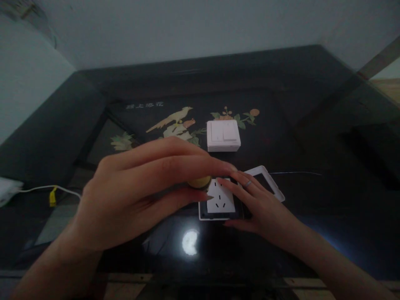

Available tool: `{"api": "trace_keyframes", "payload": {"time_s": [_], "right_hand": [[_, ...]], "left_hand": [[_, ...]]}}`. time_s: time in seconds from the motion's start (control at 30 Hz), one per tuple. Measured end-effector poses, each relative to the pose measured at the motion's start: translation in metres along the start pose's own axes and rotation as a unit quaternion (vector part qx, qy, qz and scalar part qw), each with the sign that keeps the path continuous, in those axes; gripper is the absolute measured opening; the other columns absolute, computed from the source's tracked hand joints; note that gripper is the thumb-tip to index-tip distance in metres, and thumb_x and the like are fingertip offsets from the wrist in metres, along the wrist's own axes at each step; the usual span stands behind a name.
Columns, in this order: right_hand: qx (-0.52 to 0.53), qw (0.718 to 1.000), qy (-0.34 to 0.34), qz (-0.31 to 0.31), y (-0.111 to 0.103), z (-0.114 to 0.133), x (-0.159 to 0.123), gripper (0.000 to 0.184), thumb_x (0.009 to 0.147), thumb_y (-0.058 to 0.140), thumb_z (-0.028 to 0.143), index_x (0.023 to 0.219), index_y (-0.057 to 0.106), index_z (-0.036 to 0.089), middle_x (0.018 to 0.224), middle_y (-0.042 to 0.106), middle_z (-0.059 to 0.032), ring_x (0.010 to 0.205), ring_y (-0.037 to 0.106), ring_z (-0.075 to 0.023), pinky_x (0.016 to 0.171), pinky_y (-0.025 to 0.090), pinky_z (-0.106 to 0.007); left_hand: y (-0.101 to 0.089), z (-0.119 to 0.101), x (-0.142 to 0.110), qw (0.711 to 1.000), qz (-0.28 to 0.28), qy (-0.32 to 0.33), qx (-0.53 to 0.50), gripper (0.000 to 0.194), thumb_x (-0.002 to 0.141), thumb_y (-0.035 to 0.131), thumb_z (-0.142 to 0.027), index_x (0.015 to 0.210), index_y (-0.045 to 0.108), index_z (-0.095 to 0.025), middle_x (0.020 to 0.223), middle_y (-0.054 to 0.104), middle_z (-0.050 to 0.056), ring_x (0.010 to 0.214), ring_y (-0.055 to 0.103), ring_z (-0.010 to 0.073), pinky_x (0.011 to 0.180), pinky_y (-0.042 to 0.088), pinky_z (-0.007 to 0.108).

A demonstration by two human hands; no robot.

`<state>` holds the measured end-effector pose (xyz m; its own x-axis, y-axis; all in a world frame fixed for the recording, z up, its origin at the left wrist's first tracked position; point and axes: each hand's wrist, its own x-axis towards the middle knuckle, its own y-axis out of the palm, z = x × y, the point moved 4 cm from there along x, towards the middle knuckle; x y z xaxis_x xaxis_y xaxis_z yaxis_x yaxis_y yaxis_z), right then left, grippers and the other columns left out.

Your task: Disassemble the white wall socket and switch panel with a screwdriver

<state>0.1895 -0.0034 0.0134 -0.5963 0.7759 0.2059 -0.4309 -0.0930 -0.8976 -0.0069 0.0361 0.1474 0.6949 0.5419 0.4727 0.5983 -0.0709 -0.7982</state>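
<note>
My left hand (146, 187) is closed around a yellow, round-ended handle (200, 182), which looks like a screwdriver's. It is held over the left side of a white wall socket (220, 202), and the tool's lower end is hidden. Pressed against the socket's right side is my right hand (256, 200), with fingers on its top and thumb at the near edge. The socket lies face up with its dark surround exposed. Partly behind my right hand lies a white cover frame (275, 189).
Beyond the socket sits a white double light switch (223, 135) on its box. The glossy black table (312, 146) bears a bird-and-flower inlay. At the left edge are a white device (9, 189) and its cable with a yellow tag (53, 197).
</note>
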Motion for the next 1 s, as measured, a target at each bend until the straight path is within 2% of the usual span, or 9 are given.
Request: {"api": "trace_keyframes", "payload": {"time_s": [0.13, 0.23, 0.3, 0.37, 0.43, 0.6, 0.7, 0.87, 1.0], "right_hand": [[0.013, 1.0, 0.006, 0.013, 0.0, -0.001, 0.0, 0.085, 0.07, 0.083, 0.031, 0.142, 0.042, 0.015, 0.146, 0.048, -0.0197, 0.132, 0.048, -0.036, 0.101, 0.052, -0.056], [0.019, 1.0, 0.012, 0.02, 0.0, -0.001, 0.0, 0.085, 0.071, 0.082, 0.032, 0.144, 0.041, 0.016, 0.148, 0.046, -0.0184, 0.135, 0.046, -0.0348, 0.103, 0.05, -0.057], [0.021, 0.999, 0.013, 0.021, 0.001, -0.002, 0.0, 0.085, 0.072, 0.082, 0.032, 0.144, 0.04, 0.017, 0.149, 0.045, -0.018, 0.136, 0.044, -0.0344, 0.104, 0.049, -0.057], [0.021, 0.999, 0.012, 0.021, 0.001, -0.002, 0.0, 0.084, 0.072, 0.081, 0.031, 0.144, 0.041, 0.016, 0.149, 0.045, -0.0188, 0.137, 0.043, -0.0352, 0.105, 0.048, -0.058], [0.022, 0.999, 0.012, 0.024, 0.002, -0.002, 0.0, 0.084, 0.072, 0.081, 0.03, 0.144, 0.041, 0.015, 0.148, 0.045, -0.02, 0.137, 0.043, -0.0362, 0.106, 0.047, -0.059], [0.033, 0.999, 0.02, 0.019, 0.002, -0.002, 0.0, 0.082, 0.074, 0.08, 0.032, 0.145, 0.04, 0.019, 0.145, 0.048, -0.018, 0.136, 0.045, -0.0346, 0.105, 0.048, -0.058], [0.034, 0.999, 0.02, 0.023, 0.001, -0.002, 0.0, 0.081, 0.075, 0.079, 0.032, 0.144, 0.041, 0.017, 0.146, 0.047, -0.0185, 0.136, 0.044, -0.0342, 0.106, 0.048, -0.057], [0.023, 0.999, 0.019, 0.035, 0.002, -0.002, 0.0, 0.084, 0.074, 0.08, 0.031, 0.145, 0.039, 0.017, 0.149, 0.044, -0.0191, 0.137, 0.043, -0.0353, 0.106, 0.047, -0.058], [0.021, 0.999, 0.02, 0.031, 0.002, -0.002, 0.0, 0.085, 0.073, 0.081, 0.031, 0.145, 0.038, 0.017, 0.149, 0.044, -0.0187, 0.137, 0.043, -0.0355, 0.106, 0.047, -0.058]], "left_hand": [[0.006, 0.009, -0.004, 0.993, -0.104, 0.028, 0.037, 0.024, 0.082, 0.078, -0.034, 0.099, 0.069, -0.02, 0.079, 0.061, -0.002, 0.069, 0.058, 0.0101, 0.056, 0.049, 0.022], [0.006, 0.007, -0.006, 0.986, -0.15, 0.025, 0.066, 0.027, 0.081, 0.078, -0.038, 0.098, 0.069, -0.019, 0.082, 0.062, -0.001, 0.071, 0.058, 0.0111, 0.06, 0.051, 0.024], [0.005, 0.004, -0.005, 0.994, -0.093, -0.013, 0.052, 0.031, 0.09, 0.068, -0.035, 0.116, 0.064, -0.02, 0.106, 0.068, 0.004, 0.092, 0.065, 0.0159, 0.076, 0.057, 0.03], [0.005, 0.001, -0.006, 0.998, 0.012, -0.054, -0.004, 0.042, 0.098, 0.054, -0.029, 0.139, 0.049, -0.023, 0.129, 0.065, 0.005, 0.11, 0.066, 0.0196, 0.087, 0.058, 0.034], [0.004, -0.003, -0.008, 0.994, 0.06, -0.074, -0.047, 0.049, 0.099, 0.049, -0.022, 0.147, 0.04, -0.026, 0.129, 0.067, 0.003, 0.109, 0.068, 0.018, 0.088, 0.059, 0.031], [0.008, -0.004, -0.005, 0.998, -0.037, -0.029, -0.044, 0.029, 0.086, 0.072, -0.023, 0.113, 0.068, -0.03, 0.092, 0.074, -0.003, 0.072, 0.07, 0.0135, 0.068, 0.06, 0.024], [0.011, -0.003, -0.004, 0.995, -0.104, -0.009, -0.003, 0.024, 0.081, 0.077, -0.029, 0.105, 0.071, -0.028, 0.088, 0.07, 0.0, 0.069, 0.067, 0.0148, 0.059, 0.058, 0.023], [0.007, -0.002, -0.005, 0.997, 0.014, -0.067, -0.034, 0.05, 0.094, 0.056, -0.019, 0.143, 0.047, -0.029, 0.134, 0.064, 0.003, 0.114, 0.067, 0.0218, 0.094, 0.059, 0.032], [0.004, 0.003, -0.008, 0.995, -0.01, -0.091, -0.037, 0.04, 0.09, 0.065, -0.02, 0.128, 0.06, -0.032, 0.112, 0.074, -0.003, 0.095, 0.074, 0.0199, 0.087, 0.061, 0.028]]}}
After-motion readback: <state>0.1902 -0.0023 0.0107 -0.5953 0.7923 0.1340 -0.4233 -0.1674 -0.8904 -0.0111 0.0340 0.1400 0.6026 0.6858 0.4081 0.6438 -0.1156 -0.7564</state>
